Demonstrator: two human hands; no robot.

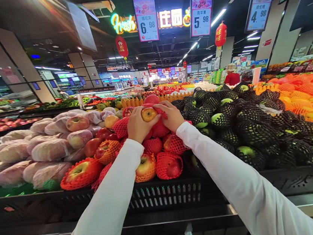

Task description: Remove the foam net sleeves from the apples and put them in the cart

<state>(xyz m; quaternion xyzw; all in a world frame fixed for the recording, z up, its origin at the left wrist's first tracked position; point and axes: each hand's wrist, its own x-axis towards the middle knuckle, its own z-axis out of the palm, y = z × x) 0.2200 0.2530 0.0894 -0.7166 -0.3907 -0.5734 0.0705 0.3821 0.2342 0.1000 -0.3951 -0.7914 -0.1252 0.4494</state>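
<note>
Over the middle of the fruit display, my left hand (138, 125) is closed around an apple (149, 114) with yellow-red skin, its stem end facing me. Close beside it on the right, my right hand (172, 116) has its fingers curled on a piece of red foam net (161, 121) that lies against the apple. How far the net wraps the apple is hidden by my fingers. Below both hands are several apples in red and orange foam nets, among them a red-netted apple (170, 165) at the front edge.
Bagged pale apples (51, 149) are heaped on the left. Green fruit in black nets (248, 152) fills the right, with orange-netted fruit (309, 96) beyond. A black slotted crate wall (165, 195) borders the front. Price signs (146, 20) hang overhead. A person in red (231, 77) stands farther back.
</note>
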